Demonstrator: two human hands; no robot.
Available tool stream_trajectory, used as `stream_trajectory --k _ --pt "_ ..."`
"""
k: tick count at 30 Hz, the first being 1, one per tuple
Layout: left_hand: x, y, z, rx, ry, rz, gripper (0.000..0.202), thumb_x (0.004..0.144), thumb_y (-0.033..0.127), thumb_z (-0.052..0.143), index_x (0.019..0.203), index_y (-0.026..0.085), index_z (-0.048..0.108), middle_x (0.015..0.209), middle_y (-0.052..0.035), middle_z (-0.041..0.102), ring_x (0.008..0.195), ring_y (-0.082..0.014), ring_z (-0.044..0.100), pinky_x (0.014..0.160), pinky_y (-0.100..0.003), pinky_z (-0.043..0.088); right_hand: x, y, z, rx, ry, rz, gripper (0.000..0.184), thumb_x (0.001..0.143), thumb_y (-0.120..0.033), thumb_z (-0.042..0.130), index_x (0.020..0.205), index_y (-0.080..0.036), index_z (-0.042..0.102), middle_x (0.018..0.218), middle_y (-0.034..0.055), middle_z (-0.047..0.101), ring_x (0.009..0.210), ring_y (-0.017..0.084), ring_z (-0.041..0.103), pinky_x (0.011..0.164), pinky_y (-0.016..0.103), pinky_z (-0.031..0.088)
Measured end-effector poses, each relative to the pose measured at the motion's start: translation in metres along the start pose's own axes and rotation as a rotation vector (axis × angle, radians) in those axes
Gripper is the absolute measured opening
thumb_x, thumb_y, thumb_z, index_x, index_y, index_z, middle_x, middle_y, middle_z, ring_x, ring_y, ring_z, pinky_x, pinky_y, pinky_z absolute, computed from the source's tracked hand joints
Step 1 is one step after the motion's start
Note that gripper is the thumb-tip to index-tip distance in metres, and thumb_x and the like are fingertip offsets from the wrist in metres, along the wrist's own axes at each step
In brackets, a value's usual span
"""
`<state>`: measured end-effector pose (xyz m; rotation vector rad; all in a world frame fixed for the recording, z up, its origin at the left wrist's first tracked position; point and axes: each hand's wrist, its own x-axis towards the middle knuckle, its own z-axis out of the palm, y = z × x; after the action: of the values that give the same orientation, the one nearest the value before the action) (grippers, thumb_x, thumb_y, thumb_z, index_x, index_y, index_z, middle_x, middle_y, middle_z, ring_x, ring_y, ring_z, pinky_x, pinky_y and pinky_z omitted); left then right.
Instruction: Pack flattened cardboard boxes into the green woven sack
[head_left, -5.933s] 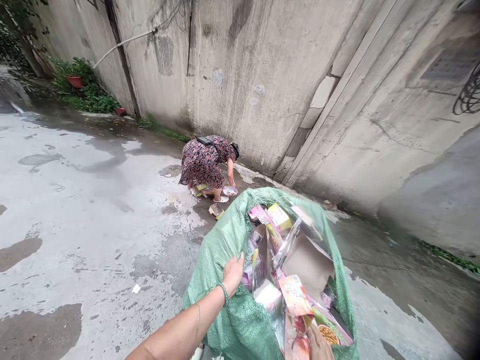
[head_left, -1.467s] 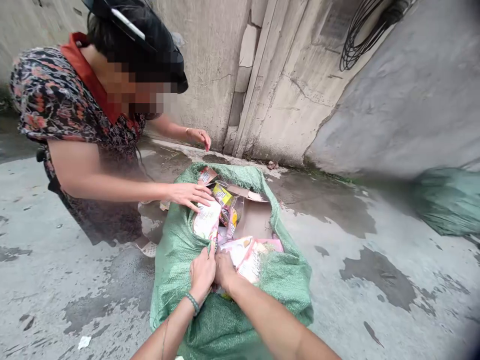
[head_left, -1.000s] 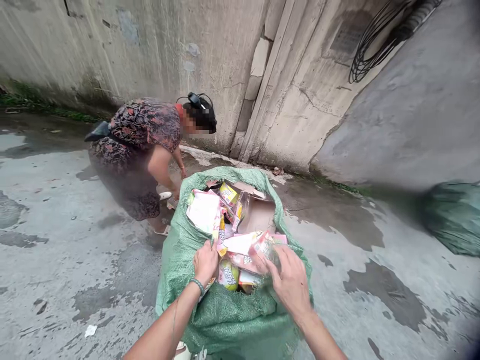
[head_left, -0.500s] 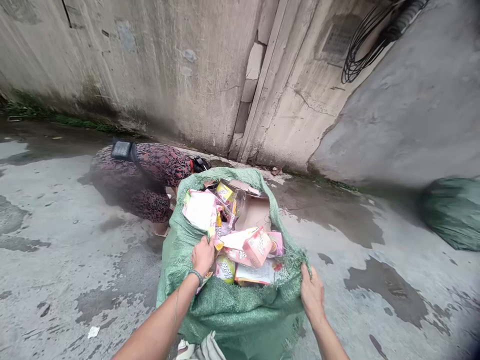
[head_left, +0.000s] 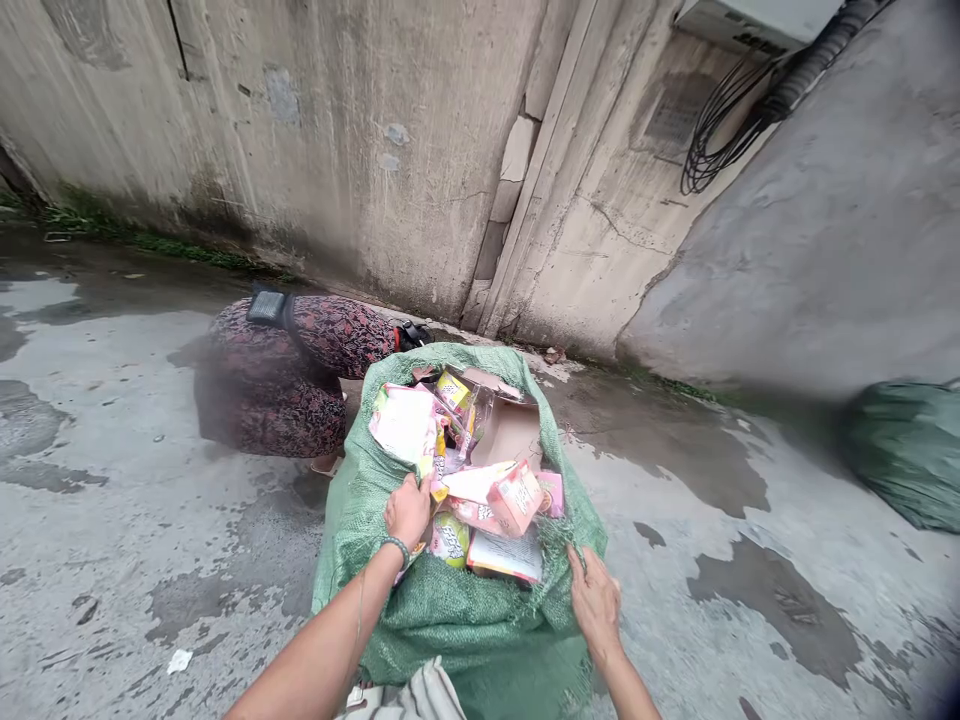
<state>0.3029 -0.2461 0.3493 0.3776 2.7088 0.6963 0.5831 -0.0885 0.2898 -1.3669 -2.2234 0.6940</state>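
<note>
In front of me stands a large green woven sack (head_left: 465,625), its mouth open and full of crumpled packaging. Inside lie a pink carton (head_left: 515,498), a white-faced box flap (head_left: 403,420), a brown cardboard piece (head_left: 510,435) and a yellow-green pack (head_left: 450,540). My left hand (head_left: 409,512), with a bead bracelet at its wrist, grips the near left of the sack's rim, close to the packaging. My right hand (head_left: 596,600) pinches the rim at the near right corner. Some of its fingers are behind the fabric.
Beyond the sack's left side a person in patterned clothing (head_left: 285,375) bends over, a dark pouch (head_left: 266,305) at the waist. A stained wall (head_left: 337,150) runs behind. Another green sack (head_left: 911,455) sits at right on the wet concrete. Cables (head_left: 720,140) hang above.
My right hand has moved left and slightly down, drawing the right corner of the rim inward. My left hand keeps its grip. The view has shifted a little.
</note>
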Motion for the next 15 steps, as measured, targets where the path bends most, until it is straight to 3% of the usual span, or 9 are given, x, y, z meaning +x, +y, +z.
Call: stream_trajectory --k 6,15 --pt "0.0023 -0.0008 0.002 0.0 -0.008 -0.011 0.047 0.102 0.05 0.035 0.115 0.016 0.064 0.109 -0.0203 0.073 0.105 -0.0347 0.069 0.078 -0.038 0.046 -0.0046 0.0025 0.0012 -0.064 0.002 -0.082 0.081 0.085 -0.088 0.004 0.07 -0.024 0.052 0.079 0.0103 0.066 0.087 0.03 0.066 0.081 0.044 0.044" --pt "0.0083 -0.002 0.0051 0.005 -0.002 -0.042 0.047 0.101 0.051 0.036 0.115 0.016 0.064 0.108 -0.02 0.074 0.103 -0.0352 0.07 0.077 -0.039 0.048 -0.0046 0.0069 0.0045 -0.029 -0.02 -0.029 0.089 0.08 -0.092 0.005 0.075 -0.022 0.059 0.082 0.0119 0.068 0.09 0.031 0.066 0.085 0.044 0.044"
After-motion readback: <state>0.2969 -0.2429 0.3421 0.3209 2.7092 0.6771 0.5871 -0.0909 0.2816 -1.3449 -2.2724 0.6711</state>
